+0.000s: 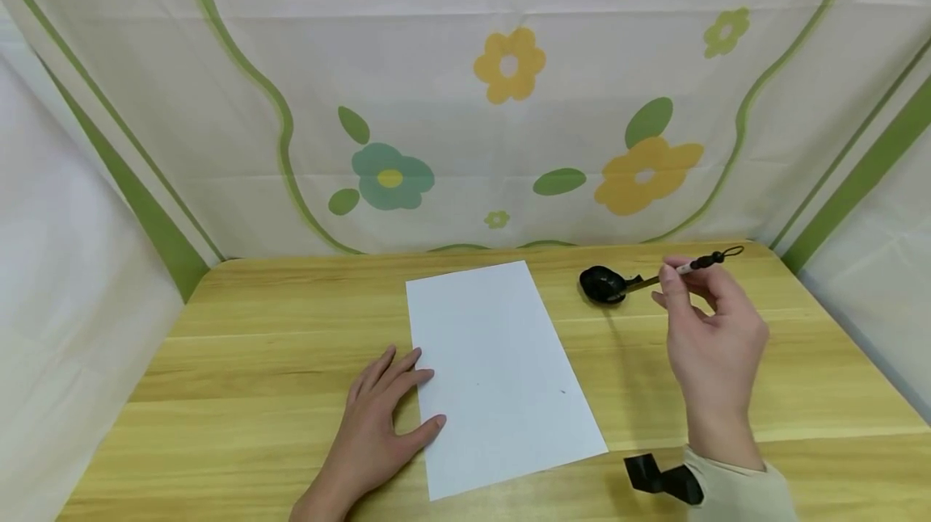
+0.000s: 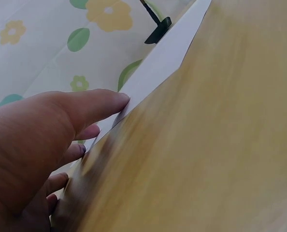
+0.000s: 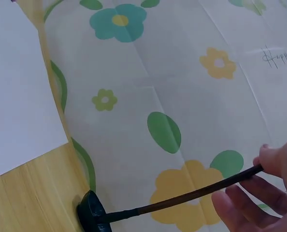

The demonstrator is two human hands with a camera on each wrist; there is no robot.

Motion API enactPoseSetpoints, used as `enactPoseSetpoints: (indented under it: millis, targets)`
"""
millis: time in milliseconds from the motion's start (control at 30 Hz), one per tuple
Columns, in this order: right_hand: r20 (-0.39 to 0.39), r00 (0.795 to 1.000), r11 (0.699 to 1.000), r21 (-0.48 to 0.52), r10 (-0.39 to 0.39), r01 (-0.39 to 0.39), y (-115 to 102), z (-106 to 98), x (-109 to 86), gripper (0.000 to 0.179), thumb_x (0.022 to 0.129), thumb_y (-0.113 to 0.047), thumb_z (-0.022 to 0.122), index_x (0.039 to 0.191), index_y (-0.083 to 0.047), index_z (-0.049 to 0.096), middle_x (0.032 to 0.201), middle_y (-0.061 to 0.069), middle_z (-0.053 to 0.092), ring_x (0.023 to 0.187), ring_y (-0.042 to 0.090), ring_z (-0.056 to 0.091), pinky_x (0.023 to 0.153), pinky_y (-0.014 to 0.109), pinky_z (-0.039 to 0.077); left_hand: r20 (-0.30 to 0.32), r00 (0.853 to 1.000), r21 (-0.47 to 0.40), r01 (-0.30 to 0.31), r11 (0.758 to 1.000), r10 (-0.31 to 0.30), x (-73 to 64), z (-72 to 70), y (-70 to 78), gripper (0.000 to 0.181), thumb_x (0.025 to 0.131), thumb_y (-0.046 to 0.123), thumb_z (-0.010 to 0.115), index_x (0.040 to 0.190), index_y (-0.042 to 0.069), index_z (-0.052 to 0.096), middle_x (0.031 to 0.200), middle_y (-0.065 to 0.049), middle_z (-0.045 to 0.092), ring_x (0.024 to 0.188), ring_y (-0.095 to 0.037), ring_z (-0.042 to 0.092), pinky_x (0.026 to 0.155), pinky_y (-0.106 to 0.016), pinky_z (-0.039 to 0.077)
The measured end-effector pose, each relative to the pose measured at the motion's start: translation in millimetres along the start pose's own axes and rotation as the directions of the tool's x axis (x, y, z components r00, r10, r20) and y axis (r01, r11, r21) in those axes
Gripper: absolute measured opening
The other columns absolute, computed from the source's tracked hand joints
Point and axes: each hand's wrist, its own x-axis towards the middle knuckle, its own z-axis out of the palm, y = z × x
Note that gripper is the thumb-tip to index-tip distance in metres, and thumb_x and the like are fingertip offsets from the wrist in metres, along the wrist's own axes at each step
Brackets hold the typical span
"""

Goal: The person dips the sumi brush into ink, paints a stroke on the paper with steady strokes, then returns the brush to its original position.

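My right hand pinches the handle of an ink brush between thumb and fingers. The brush slants down to the left, and its head reaches a small black ink dish on the table. A black cap and a hanging loop show at the brush's upper end. In the right wrist view the dark shaft runs from the fingers down to the dish. My left hand lies with spread fingers along the left edge of a white sheet of paper, the thumb and fingertips on the sheet.
The wooden table ends at a white cloth backdrop printed with flowers. Similar cloth hangs at both sides. A black strap sticks out by the right sleeve. The paper has a tiny dark mark near its right edge.
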Motion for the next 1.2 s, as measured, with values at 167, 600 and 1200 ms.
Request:
enactPoseSetpoints:
  millis: [167,600,1200]
  targets:
    - [-0.007,0.999,0.999,-0.009,-0.036,0.036,0,4,-0.9,0.016,0.105,-0.014,0.070,0.110,-0.001,0.077,0.109,-0.019,0.071,0.100,0.001,0.073,0.079,0.011,0.061,0.079,0.995,-0.033,0.070,0.997,-0.067,4.6,-5.4,5.0,0.050,0.090,0.040,0.088,0.134,0.022,0.073,0.166,0.000,0.053,0.164,-0.042,0.029,0.130,-0.070,0.017]
    - [0.027,0.999,0.999,0.019,-0.026,0.026,3,11,-0.5,0.022,0.107,-0.015,0.066,0.110,0.005,0.072,0.116,-0.017,0.068,0.105,-0.002,0.070,0.081,0.012,0.061,0.149,0.976,-0.123,0.178,0.976,-0.159,10.8,-16.1,15.6,0.054,0.080,0.030,0.096,0.129,0.020,0.075,0.165,-0.003,0.054,0.165,-0.044,0.026,0.130,-0.074,0.015]
    - [0.027,1.000,0.989,0.145,0.005,-0.009,16,16,0.2,0.017,0.106,-0.009,0.068,0.118,0.001,0.071,0.115,-0.011,0.069,0.102,0.003,0.072,0.084,0.016,0.063,0.156,0.965,-0.159,0.233,0.959,-0.209,11.0,-17.2,10.8,0.058,0.078,0.027,0.098,0.131,0.025,0.075,0.166,0.005,0.053,0.166,-0.039,0.023,0.125,-0.077,0.026]
